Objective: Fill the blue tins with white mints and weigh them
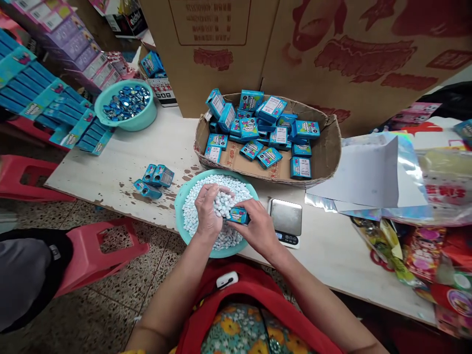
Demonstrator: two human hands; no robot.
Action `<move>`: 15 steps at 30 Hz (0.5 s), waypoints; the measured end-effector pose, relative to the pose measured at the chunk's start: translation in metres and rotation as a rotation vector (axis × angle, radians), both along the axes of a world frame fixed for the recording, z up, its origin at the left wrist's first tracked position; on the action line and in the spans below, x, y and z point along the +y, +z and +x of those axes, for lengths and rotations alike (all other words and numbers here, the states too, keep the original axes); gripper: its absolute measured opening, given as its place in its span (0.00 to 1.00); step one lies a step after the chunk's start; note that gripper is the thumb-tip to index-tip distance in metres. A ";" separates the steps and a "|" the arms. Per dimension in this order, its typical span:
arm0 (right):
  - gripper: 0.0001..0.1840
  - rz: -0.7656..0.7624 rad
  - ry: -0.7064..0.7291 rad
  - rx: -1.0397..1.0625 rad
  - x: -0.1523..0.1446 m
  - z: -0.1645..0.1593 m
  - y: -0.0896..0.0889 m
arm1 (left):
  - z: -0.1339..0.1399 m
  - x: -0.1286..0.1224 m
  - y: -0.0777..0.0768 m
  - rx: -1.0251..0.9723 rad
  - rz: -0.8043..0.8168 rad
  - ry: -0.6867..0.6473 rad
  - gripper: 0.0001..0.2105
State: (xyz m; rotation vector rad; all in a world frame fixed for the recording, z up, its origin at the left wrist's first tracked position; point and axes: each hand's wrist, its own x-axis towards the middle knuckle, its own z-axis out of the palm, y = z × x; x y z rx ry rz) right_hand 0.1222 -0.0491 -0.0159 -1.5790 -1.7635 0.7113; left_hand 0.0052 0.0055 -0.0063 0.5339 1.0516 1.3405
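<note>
We hold both hands close together over the pale turquoise basin (179, 216), which sits at the near edge of the bench (328, 246) and is filled with small white pellets (191, 214). Our left hand (207, 211) is cupped, palm up, around a heap of pellets. Our right hand (260, 226) grips a small blue box (239, 215) between thumb and fingers, its left end just beside that heap; we cannot tell whether the two touch. Right of the basin, near our right hand, we have a small scale (286, 218) with a bare metal plate. Behind the basin stands a shallow cardboard tray (326, 152) of similar blue boxes (269, 157), lying at various angles, some piled on others. To the left, a little group of loose boxes (162, 175) rests on the bench, well apart from the tray. Farther back on that side, we see a second turquoise basin (142, 115) with shiny blue and silver pieces (127, 102) inside
</note>
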 end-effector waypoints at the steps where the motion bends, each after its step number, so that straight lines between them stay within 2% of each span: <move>1: 0.17 -0.001 -0.008 -0.002 0.000 0.000 0.000 | 0.000 0.001 0.000 0.005 0.004 0.009 0.09; 6: 0.17 0.008 -0.017 -0.035 0.004 0.002 0.001 | 0.001 0.008 0.001 0.088 0.013 0.012 0.11; 15: 0.19 -0.047 0.009 -0.013 0.015 0.006 0.001 | 0.006 0.015 -0.001 0.104 0.016 -0.005 0.13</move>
